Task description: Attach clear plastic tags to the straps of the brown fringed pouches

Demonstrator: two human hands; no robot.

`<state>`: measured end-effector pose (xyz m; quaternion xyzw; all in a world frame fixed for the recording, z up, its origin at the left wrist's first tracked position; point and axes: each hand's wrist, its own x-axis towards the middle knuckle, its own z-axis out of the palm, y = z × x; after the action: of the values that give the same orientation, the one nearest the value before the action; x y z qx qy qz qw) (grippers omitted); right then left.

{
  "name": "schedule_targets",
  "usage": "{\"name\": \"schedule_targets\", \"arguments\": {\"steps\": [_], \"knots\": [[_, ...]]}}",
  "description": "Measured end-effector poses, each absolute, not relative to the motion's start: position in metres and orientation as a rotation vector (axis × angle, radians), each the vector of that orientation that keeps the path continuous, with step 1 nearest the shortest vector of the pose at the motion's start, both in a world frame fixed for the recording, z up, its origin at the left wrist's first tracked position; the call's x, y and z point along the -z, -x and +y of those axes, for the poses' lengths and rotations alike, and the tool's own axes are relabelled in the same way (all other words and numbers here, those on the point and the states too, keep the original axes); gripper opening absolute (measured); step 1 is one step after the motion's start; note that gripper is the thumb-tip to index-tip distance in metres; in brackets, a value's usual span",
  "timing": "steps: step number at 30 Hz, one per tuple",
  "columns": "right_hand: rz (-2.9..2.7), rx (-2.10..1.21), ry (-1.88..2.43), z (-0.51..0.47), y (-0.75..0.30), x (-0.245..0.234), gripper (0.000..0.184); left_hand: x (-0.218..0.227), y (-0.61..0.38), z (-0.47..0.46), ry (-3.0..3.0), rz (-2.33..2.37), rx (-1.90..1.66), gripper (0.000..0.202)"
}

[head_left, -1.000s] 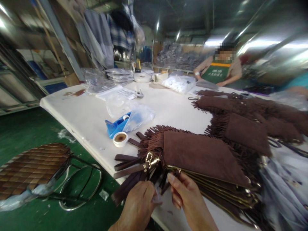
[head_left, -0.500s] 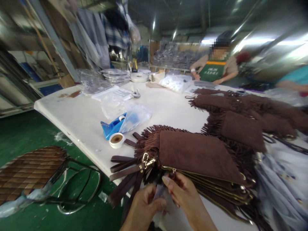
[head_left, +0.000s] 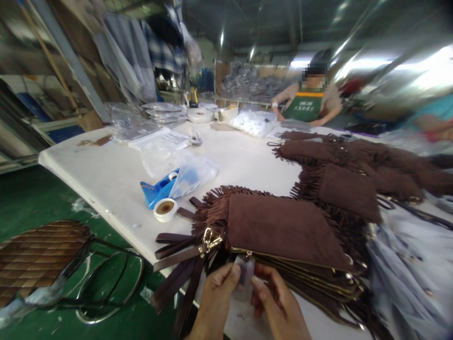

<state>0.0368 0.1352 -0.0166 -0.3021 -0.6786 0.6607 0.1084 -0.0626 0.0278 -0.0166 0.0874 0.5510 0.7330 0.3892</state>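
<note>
Brown pouch [head_left: 279, 229], long axis left to right, strap [head_left: 177, 259] pointing left

Wearer's hands: two, left hand [head_left: 216, 297] and right hand [head_left: 278, 300]. Clear plastic piece [head_left: 245, 273] between them: one. Tabletop [head_left: 240, 160]: one. Near stack of brown fringed pouches [head_left: 276, 224]: one, several deep, exact number hidden. Blue tape dispenser [head_left: 157, 190], left: one. White tub [head_left: 164, 216] beside it: one. Stool [head_left: 42, 257], far left of the pouches: one. Large white roll [head_left: 200, 115], far: one.
</note>
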Motion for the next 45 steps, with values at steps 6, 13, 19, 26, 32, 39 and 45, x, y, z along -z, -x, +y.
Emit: {"name": "schedule_targets", "arguments": {"steps": [6,13,19,26,32,39,45], "knots": [[-1.887,-1.81,0.991,0.129,-0.032,0.008,0.045,0.025,0.051,0.033,-0.222,1.52,-1.975,0.037],[-1.819,-1.851,0.985,0.126,-0.022,0.006,0.034,0.022,0.046,0.035,-0.164,1.647,-2.039,0.043],[-1.774,-1.837,0.957,0.129,-0.021,0.002,0.032,0.013,0.046,0.039,-0.147,1.668,-2.039,0.044],[-1.661,-1.871,0.99,0.13,-0.018,0.002,0.032,0.02,0.048,0.033,-0.275,1.698,-1.991,0.047],[-1.475,-2.007,0.989,0.125,-0.015,0.001,0.033,0.017,0.048,0.03,-0.217,1.666,-2.02,0.046],[-1.28,-2.082,0.985,0.124,-0.011,-0.001,0.029,0.019,0.052,0.031,-0.199,1.588,-2.039,0.045],[-1.199,-2.08,0.985,0.122,-0.006,0.001,0.03,0.016,0.052,0.04,-0.041,1.449,-2.076,0.036]]}}
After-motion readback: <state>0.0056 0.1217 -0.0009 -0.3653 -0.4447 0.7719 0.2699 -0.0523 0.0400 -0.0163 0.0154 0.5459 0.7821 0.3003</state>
